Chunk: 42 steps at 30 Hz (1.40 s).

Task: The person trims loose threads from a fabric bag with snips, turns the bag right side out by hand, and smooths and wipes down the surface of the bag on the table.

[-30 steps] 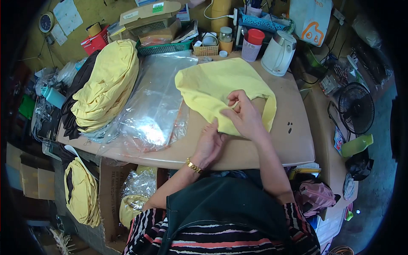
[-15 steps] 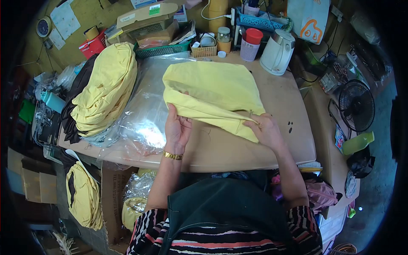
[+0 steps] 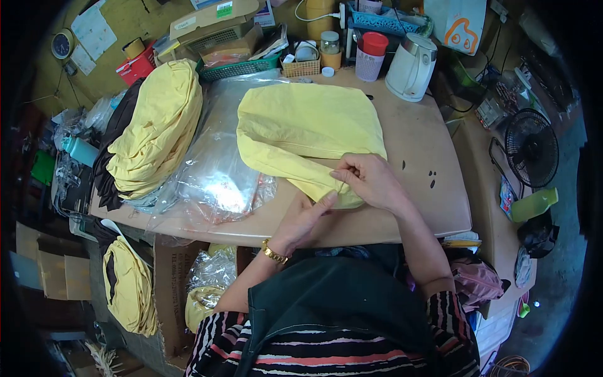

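A piece of yellow cloth [image 3: 308,119] lies spread on the table in front of me, with a folded band along its near side. My right hand [image 3: 372,181] pinches the cloth's near right part between thumb and fingers. Just left of it, my left hand [image 3: 303,221] grips the near edge, thumb on top and fingers mostly hidden under the fabric. A gold-coloured bracelet or watch [image 3: 275,252] circles my left wrist. Left of the cloth, clear plastic bags [image 3: 217,169] lie flat, partly beneath its left side.
A tall pile of yellow cloth [image 3: 154,125] stands at the table's left, beside dark fabric [image 3: 116,144]. Along the back are a green basket [image 3: 242,69], a lidded cup [image 3: 372,55] and a white kettle [image 3: 411,68]. A black fan [image 3: 531,147] stands to the right.
My left hand has moved right and toward me, from the cloth's left side to its near edge. My right hand has shifted slightly left, and the two hands are now close together.
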Each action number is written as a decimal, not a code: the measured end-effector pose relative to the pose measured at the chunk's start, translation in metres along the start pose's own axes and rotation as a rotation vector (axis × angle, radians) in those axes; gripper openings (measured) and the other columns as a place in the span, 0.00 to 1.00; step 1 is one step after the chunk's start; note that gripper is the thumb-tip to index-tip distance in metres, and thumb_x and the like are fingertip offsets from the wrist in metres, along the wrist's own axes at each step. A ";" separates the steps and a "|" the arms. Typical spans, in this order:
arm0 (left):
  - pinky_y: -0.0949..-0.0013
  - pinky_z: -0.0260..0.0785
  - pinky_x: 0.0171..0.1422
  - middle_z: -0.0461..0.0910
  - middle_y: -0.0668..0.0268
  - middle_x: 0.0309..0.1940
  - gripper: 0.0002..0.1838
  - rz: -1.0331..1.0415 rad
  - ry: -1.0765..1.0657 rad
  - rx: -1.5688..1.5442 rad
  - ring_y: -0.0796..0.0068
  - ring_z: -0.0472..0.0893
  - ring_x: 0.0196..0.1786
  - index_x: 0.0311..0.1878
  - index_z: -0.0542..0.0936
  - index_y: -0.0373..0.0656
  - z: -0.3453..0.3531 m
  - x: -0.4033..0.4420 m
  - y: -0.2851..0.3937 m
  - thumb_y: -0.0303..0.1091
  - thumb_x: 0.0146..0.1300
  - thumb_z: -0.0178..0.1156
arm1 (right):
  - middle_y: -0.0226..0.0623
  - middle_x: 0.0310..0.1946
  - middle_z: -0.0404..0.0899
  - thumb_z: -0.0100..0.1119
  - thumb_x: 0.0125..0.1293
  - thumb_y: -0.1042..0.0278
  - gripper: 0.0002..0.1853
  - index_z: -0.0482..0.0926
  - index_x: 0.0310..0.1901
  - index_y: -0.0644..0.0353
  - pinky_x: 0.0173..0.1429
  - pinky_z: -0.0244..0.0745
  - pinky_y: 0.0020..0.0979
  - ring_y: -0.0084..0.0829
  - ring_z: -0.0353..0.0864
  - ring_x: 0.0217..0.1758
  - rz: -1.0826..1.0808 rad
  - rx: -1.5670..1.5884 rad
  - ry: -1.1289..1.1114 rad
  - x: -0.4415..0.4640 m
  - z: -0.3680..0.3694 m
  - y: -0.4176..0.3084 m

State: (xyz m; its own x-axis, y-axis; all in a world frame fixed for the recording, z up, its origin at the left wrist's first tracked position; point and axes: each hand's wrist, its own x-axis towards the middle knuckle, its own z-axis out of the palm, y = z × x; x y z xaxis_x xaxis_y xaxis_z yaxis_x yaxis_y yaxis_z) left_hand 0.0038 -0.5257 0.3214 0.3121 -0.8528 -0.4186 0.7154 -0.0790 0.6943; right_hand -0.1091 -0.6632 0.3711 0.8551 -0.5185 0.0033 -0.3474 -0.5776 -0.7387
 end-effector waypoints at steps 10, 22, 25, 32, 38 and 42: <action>0.78 0.65 0.32 0.75 0.74 0.27 0.10 0.197 -0.247 0.015 0.86 0.72 0.29 0.42 0.77 0.43 -0.037 0.018 -0.044 0.40 0.71 0.61 | 0.38 0.20 0.76 0.71 0.59 0.63 0.11 0.77 0.33 0.56 0.33 0.70 0.41 0.38 0.76 0.24 -0.411 -0.364 0.772 0.016 -0.006 0.031; 0.64 0.76 0.60 0.81 0.61 0.53 0.21 0.319 0.009 -0.292 0.69 0.80 0.56 0.60 0.73 0.39 -0.092 0.064 0.000 0.46 0.75 0.53 | 0.35 0.19 0.74 0.70 0.58 0.52 0.15 0.80 0.30 0.56 0.40 0.68 0.38 0.40 0.75 0.26 -0.350 -0.444 0.197 -0.022 0.019 0.079; 0.63 0.74 0.64 0.79 0.61 0.55 0.21 0.231 -0.178 -0.549 0.69 0.79 0.59 0.61 0.72 0.39 -0.071 0.048 0.002 0.44 0.75 0.54 | 0.35 0.20 0.75 0.67 0.60 0.54 0.13 0.81 0.31 0.55 0.41 0.66 0.38 0.43 0.76 0.27 -0.350 -0.425 0.318 -0.024 0.027 0.077; 0.63 0.72 0.67 0.78 0.61 0.57 0.19 0.322 0.035 -0.239 0.70 0.77 0.61 0.61 0.72 0.41 -0.062 0.053 -0.040 0.39 0.72 0.59 | 0.38 0.35 0.80 0.68 0.59 0.55 0.15 0.82 0.38 0.58 0.50 0.67 0.40 0.43 0.78 0.41 -0.219 -0.389 0.271 -0.013 0.057 0.029; 0.55 0.67 0.72 0.78 0.55 0.58 0.29 0.154 -0.083 -0.708 0.53 0.74 0.65 0.61 0.71 0.39 -0.066 0.028 -0.029 0.55 0.70 0.57 | 0.43 0.32 0.80 0.66 0.62 0.55 0.14 0.83 0.40 0.58 0.61 0.66 0.40 0.44 0.78 0.45 -0.331 -0.229 -0.216 -0.022 0.018 0.071; 0.54 0.71 0.68 0.76 0.54 0.61 0.32 0.101 -0.067 -0.266 0.56 0.74 0.66 0.65 0.68 0.38 -0.100 0.031 -0.044 0.57 0.73 0.50 | 0.44 0.31 0.79 0.65 0.63 0.60 0.12 0.82 0.42 0.59 0.67 0.64 0.43 0.45 0.77 0.51 0.000 -0.325 -0.155 -0.029 -0.007 0.095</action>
State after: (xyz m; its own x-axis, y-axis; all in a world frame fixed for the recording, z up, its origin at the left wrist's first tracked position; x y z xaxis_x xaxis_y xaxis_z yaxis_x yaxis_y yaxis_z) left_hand 0.0446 -0.4966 0.2190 0.3541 -0.8826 -0.3092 0.8242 0.1383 0.5491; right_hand -0.1696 -0.7077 0.3054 0.8945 -0.4314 -0.1176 -0.4307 -0.7606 -0.4857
